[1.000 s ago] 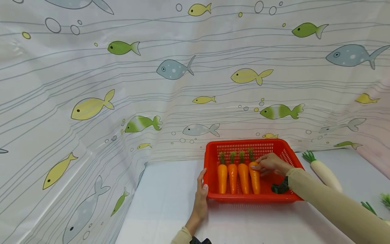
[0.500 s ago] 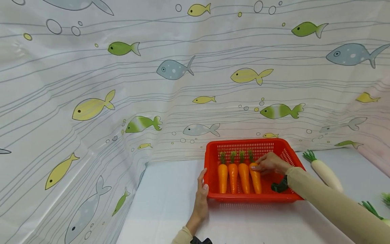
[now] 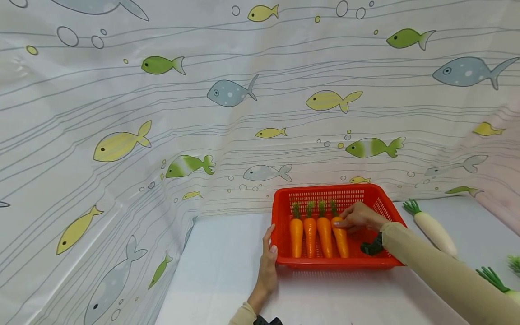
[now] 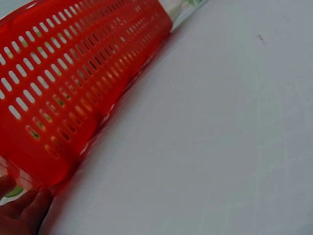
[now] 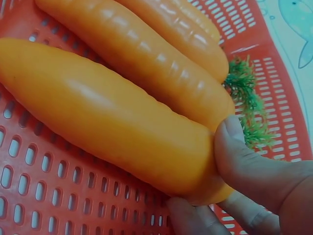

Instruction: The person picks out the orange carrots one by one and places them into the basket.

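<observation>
In the head view, several orange carrots with green tops lie side by side in a red plastic basket (image 3: 337, 264). My right hand (image 3: 358, 217) reaches into the basket and pinches the thick top end of the rightmost carrot (image 3: 340, 241). In the right wrist view, the thumb presses one side of that carrot (image 5: 107, 117) while fingers go under the other side. The neighbouring carrot (image 5: 146, 54) lies close beside it. My left hand (image 3: 268, 266) rests against the basket's left side near the front corner, with its fingers against the outer wall.
A white radish (image 3: 435, 234) with a green top lies on the white table (image 3: 219, 262), right of the basket. Another green-topped radish (image 3: 496, 280) is partly covered by the right sleeve. A green leafy tuft (image 3: 515, 263) shows at the right edge. A fish-printed sheet (image 3: 227, 135) hangs behind.
The lower end of the rightmost carrot has swung slightly to the right under my right hand. My left hand and the basket stay in place.
</observation>
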Motion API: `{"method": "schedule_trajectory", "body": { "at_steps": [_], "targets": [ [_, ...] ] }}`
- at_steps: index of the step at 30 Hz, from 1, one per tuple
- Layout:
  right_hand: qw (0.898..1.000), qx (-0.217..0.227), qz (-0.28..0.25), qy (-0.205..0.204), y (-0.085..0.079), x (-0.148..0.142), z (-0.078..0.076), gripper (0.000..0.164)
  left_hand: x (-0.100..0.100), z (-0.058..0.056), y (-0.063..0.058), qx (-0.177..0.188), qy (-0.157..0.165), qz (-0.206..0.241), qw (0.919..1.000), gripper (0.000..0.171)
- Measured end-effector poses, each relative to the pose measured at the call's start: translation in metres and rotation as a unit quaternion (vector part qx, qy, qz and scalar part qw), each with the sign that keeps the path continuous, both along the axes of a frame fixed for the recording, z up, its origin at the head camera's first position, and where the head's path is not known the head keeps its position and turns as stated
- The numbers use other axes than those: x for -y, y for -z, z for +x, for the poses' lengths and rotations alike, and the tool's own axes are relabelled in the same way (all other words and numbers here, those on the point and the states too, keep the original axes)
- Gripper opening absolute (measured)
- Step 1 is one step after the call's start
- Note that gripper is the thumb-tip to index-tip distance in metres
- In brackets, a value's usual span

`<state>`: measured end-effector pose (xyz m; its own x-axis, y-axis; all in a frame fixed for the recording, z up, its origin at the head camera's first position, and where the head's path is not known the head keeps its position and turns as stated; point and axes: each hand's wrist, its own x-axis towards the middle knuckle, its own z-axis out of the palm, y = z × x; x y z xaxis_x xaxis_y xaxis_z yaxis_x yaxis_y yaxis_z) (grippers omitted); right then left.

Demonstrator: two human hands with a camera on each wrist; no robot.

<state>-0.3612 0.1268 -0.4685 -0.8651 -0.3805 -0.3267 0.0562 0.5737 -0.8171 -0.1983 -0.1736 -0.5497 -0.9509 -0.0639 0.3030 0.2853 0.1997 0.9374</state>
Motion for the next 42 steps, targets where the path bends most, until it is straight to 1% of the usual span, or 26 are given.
{"method": "schedule_trajectory", "body": {
  "at_steps": [6, 13, 16, 20, 22, 24, 28, 32, 34, 39, 42],
  "targets": [
    [1.0, 0.001, 0.005, -0.006, 0.0, 0.0, 0.002, 0.041, 0.0, 0.002, -0.001, 0.006, 0.001, 0.001, 1.0, 0.061],
    [1.0, -0.017, 0.001, -0.017, 0.003, -0.001, 0.003, 0.038, 0.0, 0.002, -0.002, -0.003, 0.007, 0.003, 1.0, 0.061],
    [1.0, -0.023, 0.004, -0.014, 0.003, -0.001, 0.003, 0.039, 0.0, 0.001, -0.002, -0.002, 0.008, 0.002, 1.0, 0.061],
    [0.999, -0.038, 0.024, -0.007, 0.002, -0.002, 0.003, 0.044, 0.0, 0.001, -0.002, -0.004, 0.008, 0.001, 1.0, 0.061],
    [0.998, -0.054, 0.046, 0.001, 0.001, -0.003, 0.004, 0.048, 0.0, 0.001, -0.002, -0.002, 0.009, 0.001, 1.0, 0.061],
    [0.995, -0.068, 0.071, 0.009, 0.0, -0.003, 0.006, 0.05, -0.001, 0.001, -0.002, -0.001, 0.01, 0.002, 0.9999, 0.061],
    [0.988, -0.099, 0.111, 0.027, -0.003, -0.005, 0.008, 0.047, -0.002, 0.002, -0.003, 0.002, 0.013, 0.005, 0.9999, 0.061],
    [0.983, -0.125, 0.133, 0.024, -0.007, -0.005, 0.008, 0.047, -0.003, 0.002, -0.002, 0.007, 0.017, 0.006, 0.9998, 0.06],
    [0.979, -0.148, 0.139, 0.016, -0.01, -0.006, 0.007, 0.046, -0.003, 0.001, -0.002, 0.006, 0.014, 0.005, 0.9999, 0.06],
    [0.965, -0.217, 0.148, 0.0, -0.027, -0.013, 0.012, 0.045, -0.002, 0.001, -0.001, -0.01, 0.002, 0.006, 0.9999, 0.061],
    [0.959, -0.239, 0.152, 0.006, -0.04, -0.025, 0.015, 0.046, -0.001, 0.002, -0.001, -0.011, 0.002, 0.007, 0.9999, 0.061]
  ]
}}
